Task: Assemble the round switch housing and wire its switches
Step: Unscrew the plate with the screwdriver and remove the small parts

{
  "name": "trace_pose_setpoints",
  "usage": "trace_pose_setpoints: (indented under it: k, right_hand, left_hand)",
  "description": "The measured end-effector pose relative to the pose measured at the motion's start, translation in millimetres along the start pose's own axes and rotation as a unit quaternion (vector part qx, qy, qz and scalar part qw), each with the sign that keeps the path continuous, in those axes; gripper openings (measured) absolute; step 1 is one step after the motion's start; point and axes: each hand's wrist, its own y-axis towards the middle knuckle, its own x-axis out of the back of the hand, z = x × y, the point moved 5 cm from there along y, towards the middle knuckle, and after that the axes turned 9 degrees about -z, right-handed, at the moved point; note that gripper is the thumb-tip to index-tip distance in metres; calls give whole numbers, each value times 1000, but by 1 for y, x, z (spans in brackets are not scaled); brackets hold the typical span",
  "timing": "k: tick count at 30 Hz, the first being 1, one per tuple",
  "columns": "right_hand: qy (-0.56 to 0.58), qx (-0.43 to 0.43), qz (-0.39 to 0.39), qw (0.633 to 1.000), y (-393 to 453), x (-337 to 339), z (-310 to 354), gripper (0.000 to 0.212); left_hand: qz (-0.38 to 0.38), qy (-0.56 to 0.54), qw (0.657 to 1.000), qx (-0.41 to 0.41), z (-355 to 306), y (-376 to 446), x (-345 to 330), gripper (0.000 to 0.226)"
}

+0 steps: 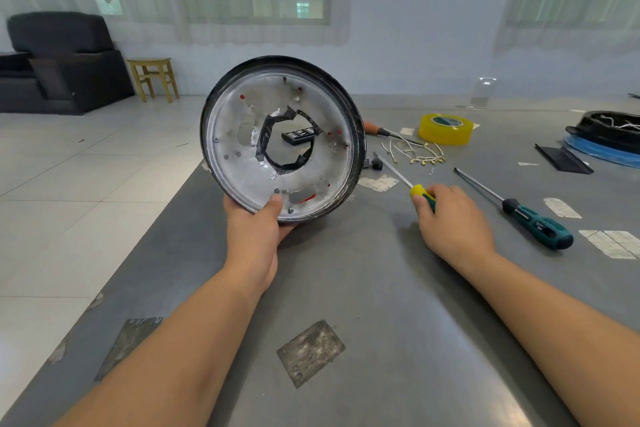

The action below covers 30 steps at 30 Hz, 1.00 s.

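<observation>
Bare-metal round housing [281,139], unwired, gripped upright in my left hand [256,229]; right hand [453,218] closing round yellow-handled screwdriver [420,193]; loose wires [415,152] beyond it.

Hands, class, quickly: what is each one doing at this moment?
Left hand: holds the round housing upright by its lower rim.
Right hand: grips the yellow-handled screwdriver lying on the table.
</observation>
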Motion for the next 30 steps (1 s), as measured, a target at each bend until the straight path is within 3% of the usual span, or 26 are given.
trace_pose_setpoints:
  k: [3, 6, 11, 30]
  right_hand:
    - [165, 57, -53, 983, -6, 11, 19, 27]
    - [224, 148, -48, 962, -23, 20, 47, 23]
    - [165, 230, 67, 957, -49, 6, 77, 32]
    - [149, 244, 88, 954, -57, 0, 83, 34]
  left_hand:
    - [-5, -11, 1000, 0, -4, 5, 6, 52]
    - [-2, -19, 1000, 5, -5, 10, 8, 50]
    - [-24, -8, 1000, -11, -8, 19, 13, 50]
    - [-37, 5, 999, -35, -7, 21, 15, 49]
